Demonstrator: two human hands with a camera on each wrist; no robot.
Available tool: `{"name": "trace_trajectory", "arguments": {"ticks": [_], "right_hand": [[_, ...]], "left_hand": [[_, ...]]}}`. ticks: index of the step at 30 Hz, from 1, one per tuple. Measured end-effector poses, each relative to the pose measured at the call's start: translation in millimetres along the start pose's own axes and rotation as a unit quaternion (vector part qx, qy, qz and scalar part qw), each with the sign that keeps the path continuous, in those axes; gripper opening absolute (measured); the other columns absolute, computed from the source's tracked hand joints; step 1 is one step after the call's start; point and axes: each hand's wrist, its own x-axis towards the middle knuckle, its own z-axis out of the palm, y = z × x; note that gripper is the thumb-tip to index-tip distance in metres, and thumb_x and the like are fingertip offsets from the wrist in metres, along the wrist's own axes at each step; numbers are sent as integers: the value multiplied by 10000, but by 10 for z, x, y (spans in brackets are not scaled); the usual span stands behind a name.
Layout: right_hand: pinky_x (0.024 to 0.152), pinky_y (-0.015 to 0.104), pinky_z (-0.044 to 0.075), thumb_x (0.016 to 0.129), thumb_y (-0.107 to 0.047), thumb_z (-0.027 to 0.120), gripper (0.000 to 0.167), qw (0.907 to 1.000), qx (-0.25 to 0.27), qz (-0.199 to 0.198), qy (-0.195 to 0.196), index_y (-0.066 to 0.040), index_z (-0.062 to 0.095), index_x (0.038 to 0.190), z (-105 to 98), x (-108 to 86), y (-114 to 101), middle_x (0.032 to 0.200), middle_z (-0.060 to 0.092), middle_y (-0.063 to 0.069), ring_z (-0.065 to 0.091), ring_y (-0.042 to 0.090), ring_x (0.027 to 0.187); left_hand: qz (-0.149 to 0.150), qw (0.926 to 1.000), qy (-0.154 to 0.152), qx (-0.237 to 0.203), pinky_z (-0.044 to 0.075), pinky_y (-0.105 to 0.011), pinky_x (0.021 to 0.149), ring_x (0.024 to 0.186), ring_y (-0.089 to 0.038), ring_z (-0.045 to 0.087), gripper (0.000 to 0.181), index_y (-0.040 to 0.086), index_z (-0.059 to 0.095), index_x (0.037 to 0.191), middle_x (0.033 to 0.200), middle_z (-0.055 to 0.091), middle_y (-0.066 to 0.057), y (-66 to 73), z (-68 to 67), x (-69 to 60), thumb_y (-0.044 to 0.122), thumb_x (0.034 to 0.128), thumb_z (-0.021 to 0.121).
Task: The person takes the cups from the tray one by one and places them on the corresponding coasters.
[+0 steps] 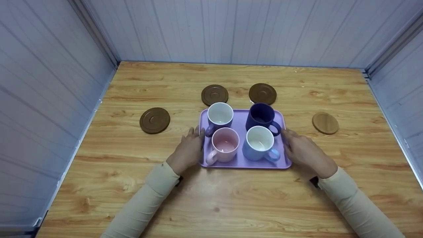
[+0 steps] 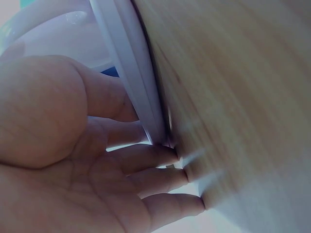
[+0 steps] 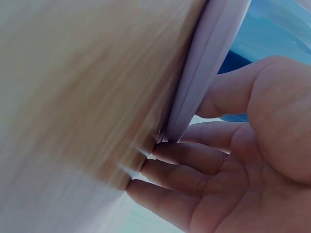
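A purple tray (image 1: pixel 239 120) lies on the wooden table, bearing several upright mugs. At the back of it stand a white-lined mug with a purple handle (image 1: pixel 220 114) and a dark navy mug (image 1: pixel 254 124). In front are a pink mug (image 1: pixel 225 142) and a light blue mug (image 1: pixel 259 142) with a white inside. My left hand (image 1: pixel 188 148) grips the tray's left edge, its thumb inside the rim (image 2: pixel 131 68) and its fingertips down by the table. On the opposite edge my right hand (image 1: pixel 305 150) grips likewise, thumb over the rim (image 3: pixel 204 68).
Two brown round coasters (image 1: pixel 214 95) (image 1: pixel 262 94) lie just behind the tray. Another brown coaster (image 1: pixel 154 120) is to the left, and a lighter wooden disc (image 1: pixel 325 123) to the right. Pale panel walls (image 1: pixel 218 29) enclose the table (image 1: pixel 211 205) at the back and sides.
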Motion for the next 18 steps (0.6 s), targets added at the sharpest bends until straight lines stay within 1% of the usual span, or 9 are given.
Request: {"name": "trace_trajectory", "arguments": {"ticks": [3, 5, 6, 9, 12, 15, 18], "right_hand": [[979, 610, 519, 990, -70, 568, 475, 10000, 37, 34, -24, 98, 530, 1433, -3, 6, -3, 1405, 583, 318, 634, 506, 1181], [949, 612, 532, 995, -72, 564, 465, 10000, 58, 47, -12, 85, 535, 1432, -2, 9, -7, 1388, 602, 300, 654, 507, 1140], [927, 613, 541, 992, -68, 565, 464, 10000, 49, 26, 2, 84, 536, 1430, -1, 11, -6, 1373, 613, 291, 667, 508, 1106], [861, 615, 558, 976, -58, 580, 463, 10000, -29, -58, 75, 88, 545, 1414, 3, 15, -7, 1324, 640, 276, 693, 510, 1002], [860, 613, 558, 960, -50, 594, 479, 9998, -82, -136, 99, 106, 542, 1410, 7, 16, -2, 1324, 640, 284, 694, 510, 996], [898, 606, 552, 968, -59, 594, 484, 9999, -31, -115, 51, 108, 537, 1419, 3, 14, -2, 1359, 622, 291, 684, 508, 1053], [915, 604, 548, 971, -60, 590, 487, 10000, 19, -38, -2, 101, 533, 1427, -18, 4, 5, 1373, 614, 291, 679, 503, 1080]], "left_hand": [[-18, 10000, 11, 3, 287, -766, 1109, 1495, -540, 277, 642, -70, 386, 1553, 1615, 333, -307, -2, 0, -6, 269, 1042, 576], [-34, 10000, 11, 28, 290, -762, 1111, 1498, -536, 275, 705, -65, 385, 1555, 1615, 334, -306, -7, 2, -10, 363, 1035, 594], [-28, 10000, 41, 25, 295, -761, 1109, 1495, -536, 282, 694, -66, 393, 1551, 1611, 342, -306, -8, 2, -12, 358, 1038, 589], [7, 9999, 144, 6, 319, -757, 1100, 1483, -534, 311, 606, -70, 422, 1535, 1599, 370, -301, -13, -2, -18, 276, 1055, 554], [22, 9998, 212, -34, 338, -746, 1096, 1477, -521, 333, 507, -69, 446, 1522, 1590, 393, -293, -17, -15, -21, 115, 1053, 493], [-2, 9997, 229, -113, 347, -714, 1115, 1469, -519, 350, 491, -60, 465, 1515, 1575, 413, -297, -11, -44, -27, 79, 1044, 482], [40, 9993, 296, -217, 363, -644, 1147, 1428, -523, 412, 469, -63, 499, 1490, 1528, 459, -324, 4, -81, -28, 84, 1044, 489]]}}
